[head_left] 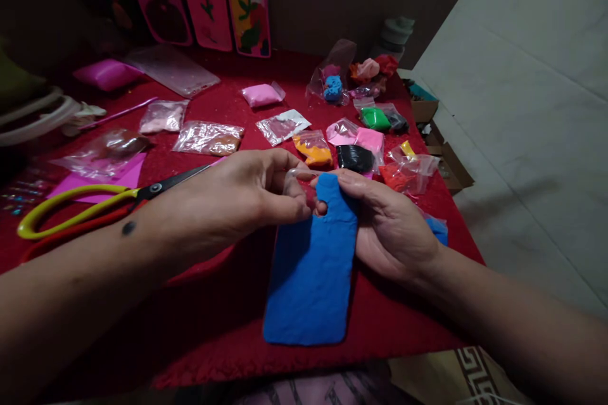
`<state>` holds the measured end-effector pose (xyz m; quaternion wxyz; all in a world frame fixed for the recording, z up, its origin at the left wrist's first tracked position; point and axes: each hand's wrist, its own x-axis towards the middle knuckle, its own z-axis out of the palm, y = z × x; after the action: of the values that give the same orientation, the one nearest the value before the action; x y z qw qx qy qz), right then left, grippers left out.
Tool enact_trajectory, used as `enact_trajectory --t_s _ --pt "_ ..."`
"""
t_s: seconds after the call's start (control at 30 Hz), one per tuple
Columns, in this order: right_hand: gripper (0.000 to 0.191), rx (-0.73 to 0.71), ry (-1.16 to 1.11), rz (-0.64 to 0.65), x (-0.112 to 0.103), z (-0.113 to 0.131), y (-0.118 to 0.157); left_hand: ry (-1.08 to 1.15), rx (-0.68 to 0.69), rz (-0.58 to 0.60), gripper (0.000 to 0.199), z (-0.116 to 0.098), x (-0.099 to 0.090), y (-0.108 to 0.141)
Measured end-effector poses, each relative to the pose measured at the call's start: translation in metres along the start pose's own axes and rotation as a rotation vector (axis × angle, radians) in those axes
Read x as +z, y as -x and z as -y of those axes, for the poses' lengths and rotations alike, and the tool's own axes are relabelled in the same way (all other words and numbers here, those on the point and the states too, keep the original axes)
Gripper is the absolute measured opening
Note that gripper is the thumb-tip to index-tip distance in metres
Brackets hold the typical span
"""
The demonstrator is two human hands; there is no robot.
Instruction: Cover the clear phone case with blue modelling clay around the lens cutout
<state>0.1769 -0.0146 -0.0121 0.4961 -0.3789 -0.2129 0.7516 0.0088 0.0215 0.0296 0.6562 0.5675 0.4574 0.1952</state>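
A phone case (311, 278) covered in blue clay is held up over the red cloth, its top end away from me. Bare clear plastic shows at its top left corner, beside the round camera hole. My right hand (394, 221) grips the case along its upper right edge, thumb on the front near the top. My left hand (251, 196) is closed at the upper left corner, thumb and fingers pinching beside the hole. Whether a bit of clay is between those fingertips is hidden. Scissors (156, 188) with yellow and red handles lie by my left forearm.
Clay packets in several colours, among them orange (313, 150), black (355, 158) and green (375, 118), lie across the red cloth (228, 304). Decorated phone cases (249, 3) lean at the back. A bottle (396, 35) stands at the back right. Cardboard boxes (449, 168) sit beyond the right edge.
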Motion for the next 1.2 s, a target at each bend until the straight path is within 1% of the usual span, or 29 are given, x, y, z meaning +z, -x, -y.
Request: enact_trajectory --t_s 0.1,0.2,0.27,0.37,0.5,0.6,0.67,0.73,0.83,0.93,1.1,1.2 --pt "0.006 -0.002 0.002 0.012 -0.001 -0.001 0.001 -0.103 0.033 -0.013 0.014 0.004 0.001 0.002" --pt "0.007 -0.017 0.028 0.025 -0.002 -0.002 0.001 -0.179 0.039 -0.051 0.020 0.004 0.001 0.002" --pt "0.006 -0.028 0.037 0.034 -0.003 -0.002 0.000 -0.108 0.032 -0.055 0.019 0.002 0.001 0.002" --pt "0.006 -0.037 0.028 0.050 -0.003 -0.001 0.000 0.019 0.010 -0.028 0.011 -0.002 0.000 0.000" --pt "0.007 -0.031 0.027 0.023 -0.002 0.000 -0.001 0.021 -0.001 -0.021 0.010 -0.003 0.001 -0.002" --pt "0.007 -0.017 0.029 0.024 -0.001 -0.001 -0.001 0.021 0.000 -0.012 0.013 0.001 0.003 -0.001" --pt "0.007 -0.016 0.037 0.036 0.000 -0.001 -0.001 -0.026 0.021 -0.011 0.014 0.004 0.004 -0.001" --pt "0.007 -0.020 0.044 0.048 -0.001 -0.001 0.000 -0.050 0.032 -0.007 0.020 0.007 0.003 -0.003" --pt "0.006 -0.016 0.017 0.043 -0.001 -0.001 -0.001 0.024 0.006 -0.014 0.028 0.006 0.001 -0.005" --pt "0.008 -0.028 -0.002 0.026 -0.002 0.000 -0.001 0.085 0.007 -0.006 0.022 0.003 -0.001 -0.006" --pt "0.009 -0.023 -0.006 -0.018 -0.001 0.000 -0.001 0.046 0.037 -0.007 0.009 0.004 -0.001 -0.004" --pt "0.007 -0.027 -0.007 -0.041 0.000 0.000 -0.001 0.064 0.027 -0.003 0.010 0.006 -0.001 -0.003"
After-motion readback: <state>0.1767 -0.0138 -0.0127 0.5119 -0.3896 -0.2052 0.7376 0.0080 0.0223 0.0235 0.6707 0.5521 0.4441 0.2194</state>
